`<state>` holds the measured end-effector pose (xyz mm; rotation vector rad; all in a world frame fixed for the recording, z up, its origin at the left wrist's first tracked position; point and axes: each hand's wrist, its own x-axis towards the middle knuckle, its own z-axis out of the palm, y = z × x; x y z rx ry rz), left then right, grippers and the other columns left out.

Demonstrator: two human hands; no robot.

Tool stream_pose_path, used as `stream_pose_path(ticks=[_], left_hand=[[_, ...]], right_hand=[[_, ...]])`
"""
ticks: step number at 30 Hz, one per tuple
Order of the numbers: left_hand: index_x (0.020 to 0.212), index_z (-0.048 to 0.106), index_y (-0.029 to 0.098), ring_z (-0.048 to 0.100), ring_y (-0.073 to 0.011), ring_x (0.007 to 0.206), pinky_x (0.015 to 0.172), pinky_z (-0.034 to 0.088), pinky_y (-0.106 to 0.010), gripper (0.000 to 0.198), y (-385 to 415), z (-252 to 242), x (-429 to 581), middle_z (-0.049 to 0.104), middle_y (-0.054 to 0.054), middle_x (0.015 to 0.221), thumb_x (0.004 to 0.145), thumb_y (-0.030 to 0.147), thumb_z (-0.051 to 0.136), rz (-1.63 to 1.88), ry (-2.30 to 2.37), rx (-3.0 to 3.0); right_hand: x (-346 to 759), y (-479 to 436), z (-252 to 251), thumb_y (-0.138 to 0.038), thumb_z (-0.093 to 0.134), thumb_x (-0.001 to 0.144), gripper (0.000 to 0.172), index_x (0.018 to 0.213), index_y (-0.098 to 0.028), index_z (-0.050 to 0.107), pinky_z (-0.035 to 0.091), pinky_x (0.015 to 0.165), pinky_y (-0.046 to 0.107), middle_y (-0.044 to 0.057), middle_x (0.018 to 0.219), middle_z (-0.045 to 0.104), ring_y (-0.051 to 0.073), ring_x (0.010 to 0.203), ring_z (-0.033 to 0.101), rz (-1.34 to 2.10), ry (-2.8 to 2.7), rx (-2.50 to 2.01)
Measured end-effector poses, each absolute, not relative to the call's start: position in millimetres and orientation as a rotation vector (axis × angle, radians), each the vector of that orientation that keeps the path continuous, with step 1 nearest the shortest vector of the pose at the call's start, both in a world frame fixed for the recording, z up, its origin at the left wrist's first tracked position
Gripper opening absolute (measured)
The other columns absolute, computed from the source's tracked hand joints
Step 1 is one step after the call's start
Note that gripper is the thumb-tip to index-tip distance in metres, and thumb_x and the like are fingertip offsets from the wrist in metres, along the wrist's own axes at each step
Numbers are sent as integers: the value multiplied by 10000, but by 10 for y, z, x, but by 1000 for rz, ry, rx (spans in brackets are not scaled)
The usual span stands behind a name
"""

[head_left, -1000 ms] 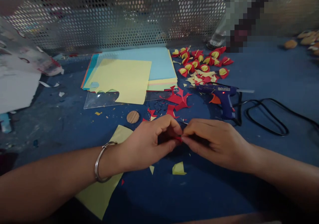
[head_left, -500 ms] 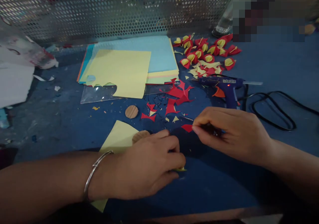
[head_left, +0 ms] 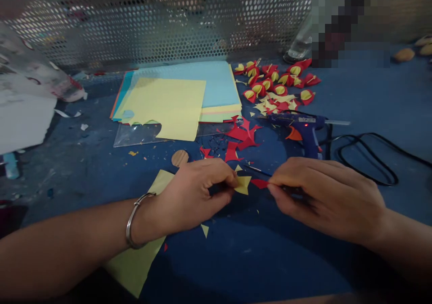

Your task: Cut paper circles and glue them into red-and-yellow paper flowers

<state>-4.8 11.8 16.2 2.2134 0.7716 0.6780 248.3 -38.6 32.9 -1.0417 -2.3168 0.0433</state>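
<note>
A small yellow paper piece (head_left: 243, 185) is pinched between the thumb and fingers of my left hand (head_left: 199, 193). Close by on the right, my right hand (head_left: 324, 196) pinches a small red paper piece (head_left: 259, 183), its pointed end facing the yellow one. A thin tool with a metal tip and dark blue shaft (head_left: 257, 169) runs under the right fingers; whether they grip it is hidden. Beneath my left forearm lies a yellow paper strip (head_left: 135, 268). A round wooden disc (head_left: 180, 158) sits just beyond the left hand.
A purple glue gun (head_left: 303, 124) with a lit red light and black cord (head_left: 381, 178) lies at right. Behind are red-and-yellow paper buds (head_left: 280, 90), red scraps (head_left: 241, 133) and stacked coloured sheets (head_left: 219, 83). A perforated metal panel (head_left: 202, 24) borders the back.
My left hand has risen from the table, turned, and now shows the yellow piece beside the red one. The second wooden disc is out of sight. The view has shifted slightly.
</note>
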Motion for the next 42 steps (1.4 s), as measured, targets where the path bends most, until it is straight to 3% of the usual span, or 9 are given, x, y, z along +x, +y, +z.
stream_pose_path(ticks=[10,14,18,23,32,42], left_hand=[[883,755,154,733,-163,776,695,575,-264,57,62,229,9,789,-68,879,882,179,704,667,771,1736],[898,707,156,670,-125,733,674,539,-242,117,52,220,36,748,-47,872,861,240,780,570,795,1376],[882,665,162,643,-79,714,695,517,-208,197,62,193,55,700,8,828,838,218,848,528,780,1132],[996,636,176,683,-76,735,731,555,-213,293,46,136,65,717,24,846,837,191,882,527,792,994],[974,636,157,685,-52,761,770,573,-201,312,11,117,85,721,45,844,811,105,897,532,779,834],[971,648,154,692,-43,799,783,543,-182,299,38,116,75,756,31,891,829,83,901,583,690,804]], right_hand=[[2519,-353,185,-123,609,1017,138,930,-229,623,567,654,285,-4,813,751,140,686,696,-25,-2459,-885],[2498,-353,178,-99,606,1015,209,849,-226,606,538,637,296,1,778,733,143,667,666,-49,-2488,-840],[2479,-359,176,-105,643,998,176,867,-220,619,525,641,300,1,784,723,148,655,651,-52,-2518,-815],[2467,-376,167,-120,646,999,110,931,-206,637,542,646,304,5,779,722,152,654,649,-31,-2500,-795],[2406,-392,220,-98,618,1011,223,830,-228,630,534,592,305,-14,731,723,137,625,633,-168,-2446,-787],[2357,-383,219,-122,627,1033,130,928,-195,653,547,636,291,-5,776,747,131,661,660,-198,-2413,-778]])
